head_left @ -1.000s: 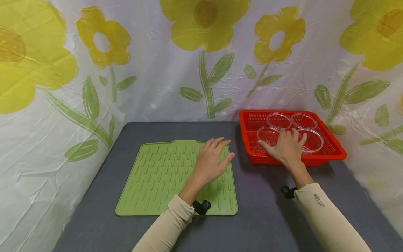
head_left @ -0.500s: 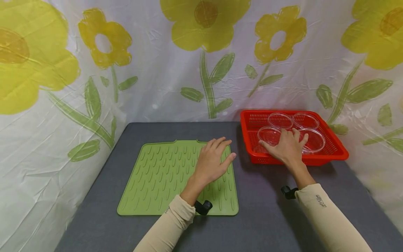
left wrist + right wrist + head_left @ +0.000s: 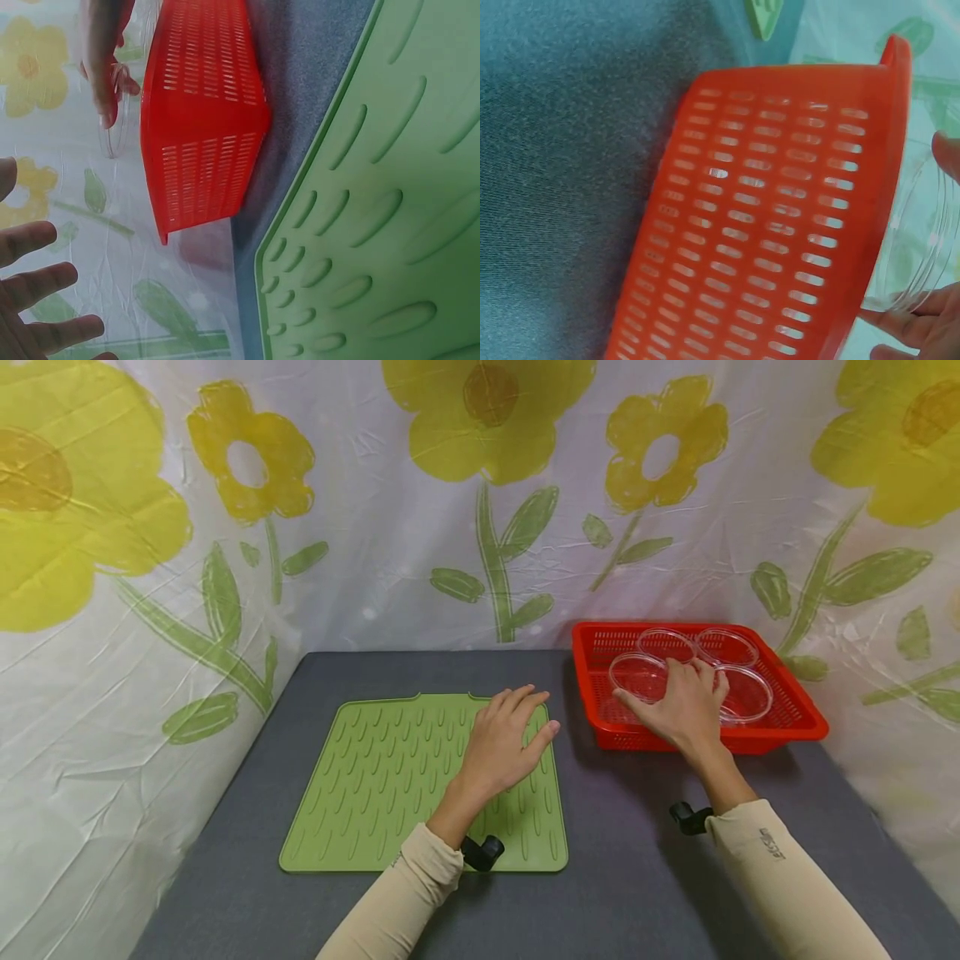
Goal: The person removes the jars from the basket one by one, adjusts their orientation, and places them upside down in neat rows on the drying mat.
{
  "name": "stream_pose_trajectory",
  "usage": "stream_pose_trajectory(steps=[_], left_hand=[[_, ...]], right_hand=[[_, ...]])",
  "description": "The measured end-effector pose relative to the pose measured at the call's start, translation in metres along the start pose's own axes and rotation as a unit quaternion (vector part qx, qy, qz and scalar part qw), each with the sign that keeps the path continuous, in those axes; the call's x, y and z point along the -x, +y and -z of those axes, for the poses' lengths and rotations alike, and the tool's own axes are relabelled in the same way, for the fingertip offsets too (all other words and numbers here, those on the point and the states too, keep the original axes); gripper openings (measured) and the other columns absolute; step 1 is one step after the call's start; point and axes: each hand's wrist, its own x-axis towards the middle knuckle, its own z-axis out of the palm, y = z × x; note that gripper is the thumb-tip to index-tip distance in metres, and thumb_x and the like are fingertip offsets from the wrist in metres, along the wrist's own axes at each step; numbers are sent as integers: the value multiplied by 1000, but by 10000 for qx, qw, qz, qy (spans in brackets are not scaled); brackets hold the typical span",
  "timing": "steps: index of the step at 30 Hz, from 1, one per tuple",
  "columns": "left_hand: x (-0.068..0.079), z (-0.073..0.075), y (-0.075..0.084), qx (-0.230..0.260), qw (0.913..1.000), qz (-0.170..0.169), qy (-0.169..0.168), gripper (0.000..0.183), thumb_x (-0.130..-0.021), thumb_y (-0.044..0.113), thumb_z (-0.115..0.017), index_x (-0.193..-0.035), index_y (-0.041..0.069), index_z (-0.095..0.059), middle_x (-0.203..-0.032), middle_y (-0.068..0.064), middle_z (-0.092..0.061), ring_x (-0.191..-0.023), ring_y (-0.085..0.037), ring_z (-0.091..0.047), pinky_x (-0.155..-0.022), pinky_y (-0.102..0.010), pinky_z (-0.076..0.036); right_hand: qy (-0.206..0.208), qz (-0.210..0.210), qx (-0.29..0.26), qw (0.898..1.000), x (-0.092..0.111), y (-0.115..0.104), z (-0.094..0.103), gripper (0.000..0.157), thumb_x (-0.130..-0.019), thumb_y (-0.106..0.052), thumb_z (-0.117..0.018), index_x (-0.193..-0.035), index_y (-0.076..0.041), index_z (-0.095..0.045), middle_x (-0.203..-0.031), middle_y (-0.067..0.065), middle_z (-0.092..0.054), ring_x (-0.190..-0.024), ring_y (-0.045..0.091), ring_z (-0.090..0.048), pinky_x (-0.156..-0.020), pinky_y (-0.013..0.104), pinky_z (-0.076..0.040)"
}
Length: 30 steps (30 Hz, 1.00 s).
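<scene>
A: What does the right hand (image 3: 682,706) have?
B: A clear dish (image 3: 630,678), pinched at the edge, with the thumb on one side and the fingers on the other. The grip spreads about as wide as the dish

A: And where is that dish?
B: Over the near left part of the red basket (image 3: 637,741). Both wrist views show it sticking up past the basket's rim; I can't tell whether any of it touches the basket

A: What else is in there?
B: Three more clear dishes: one near the right side (image 3: 750,695), and two at the back, the left one (image 3: 666,645) just beside the right one (image 3: 726,647)

A: How about the left hand (image 3: 501,743)?
B: It holds nothing. The fingers are spread and loose, the thumb well apart from them, and it hangs above the right half of the green mat (image 3: 390,785)

A: What are the mat and basket on?
B: A dark grey table (image 3: 615,852), the mat to the left and the basket at the far right. Behind them hangs a white curtain (image 3: 360,568) printed with yellow flowers (image 3: 487,410)
</scene>
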Motion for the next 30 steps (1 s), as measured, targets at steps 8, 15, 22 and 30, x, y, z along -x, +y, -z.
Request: stream_pose_trajectory(steps=[8,15,22,30], left_hand=[[0,2,1,50,10000,-9,27,52,-104,48,-49,-146,17,-56,-156,-9,-49,-143,-37,-46,-113,-61,-39],[-1,6,2,24,10000,-2,49,52,-105,48,-48,-147,19,-55,-156,-8,-49,-143,-36,-46,-113,-61,-39],[-4,12,3,22,9999,-32,109,52,-105,48,-48,-147,18,-55,-156,-9,-49,-143,-38,-45,-112,-62,-39],[-5,17,3,46,9999,-5,125,53,-105,48,-49,-148,19,-55,-156,-8,-49,-144,-39,-44,-113,-63,-39]], right_hand=[[-308,-128,-430,9985,5,-8,11,101,-85,-59,-71,-152,7,-35,-149,36,-42,-133,55,-39,-112,72,-33],[-559,-308,-798,9948,7,-9,18,106,-87,-60,-70,-157,6,-25,-155,34,-34,-137,54,-37,-110,73,-35],[-445,-336,-940,9940,6,-9,24,108,-87,-60,-71,-158,5,-23,-156,34,-33,-139,54,-36,-110,73,-35],[-213,-197,-1011,9945,6,-17,36,105,-86,-56,-74,-158,3,-24,-154,32,-37,-137,52,-38,-107,73,-38]])
